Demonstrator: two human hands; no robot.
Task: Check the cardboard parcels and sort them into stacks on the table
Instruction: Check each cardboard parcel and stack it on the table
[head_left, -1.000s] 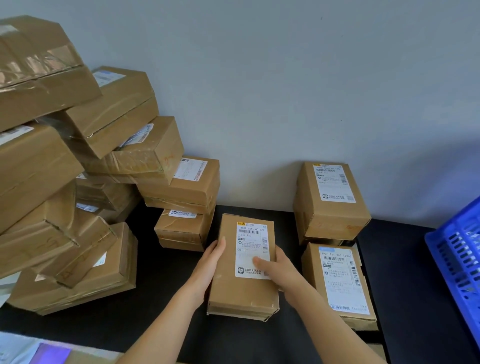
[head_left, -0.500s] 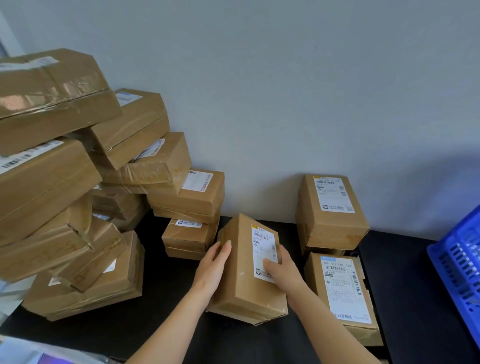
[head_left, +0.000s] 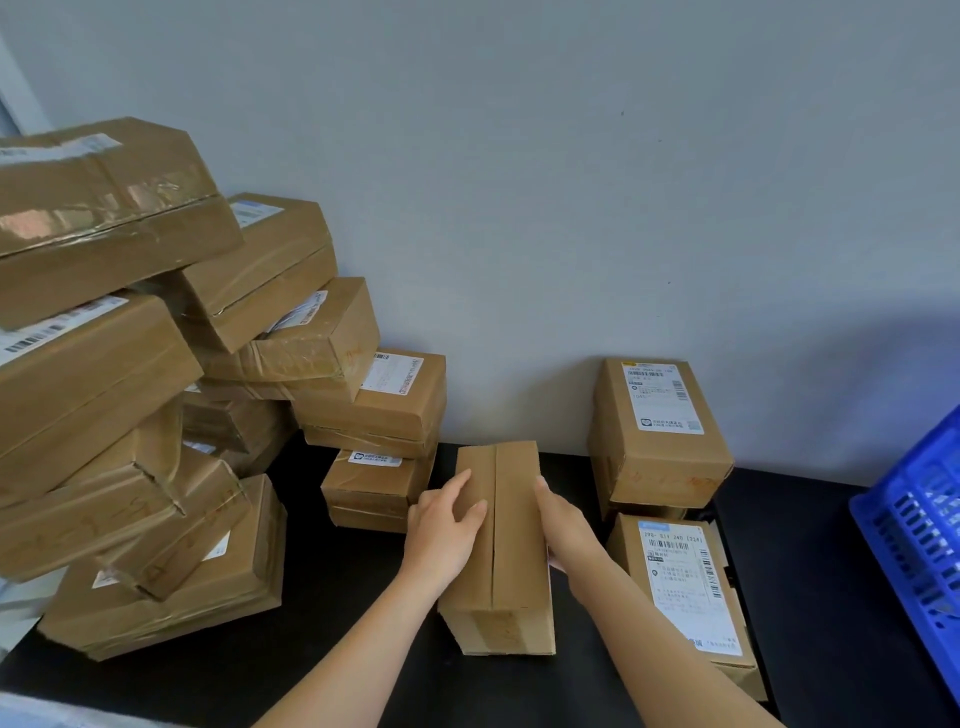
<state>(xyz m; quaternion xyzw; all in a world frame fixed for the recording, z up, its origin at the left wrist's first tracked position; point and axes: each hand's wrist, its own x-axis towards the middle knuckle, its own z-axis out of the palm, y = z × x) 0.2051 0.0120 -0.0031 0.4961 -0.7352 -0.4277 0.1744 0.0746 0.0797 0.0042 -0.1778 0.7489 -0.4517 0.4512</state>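
Parcel (head_left: 514, 545) in question stood on its long edge near the middle of the black table (head_left: 795, 545), between the loose pile (head_left: 130, 389) on the left and the two labelled boxes on the right. A second earlier it had lain flat with its white label facing up. Half a second earlier it was tipped halfway. Now the taped seam ran along the upper face and the label was out of sight, apparently turned toward the right side. The left hand (head_left: 447, 525) held the parcel with its thumb over the top face and its fingers against the left face. The right hand (head_left: 569, 525) pressed on the opposite face, but most of its fingers were hidden, so I could not tell whether they curled round. Whether the lower edge rested on the table or hung just above it was unclear. The turn read as part of the checking step, with the seam and other faces under inspection. Sorting of this parcel had not begun: it touched neither the rear labelled box (head_left: 660, 415) nor the nearer one (head_left: 680, 582), and the blue crate (head_left: 914, 545) stood well apart.
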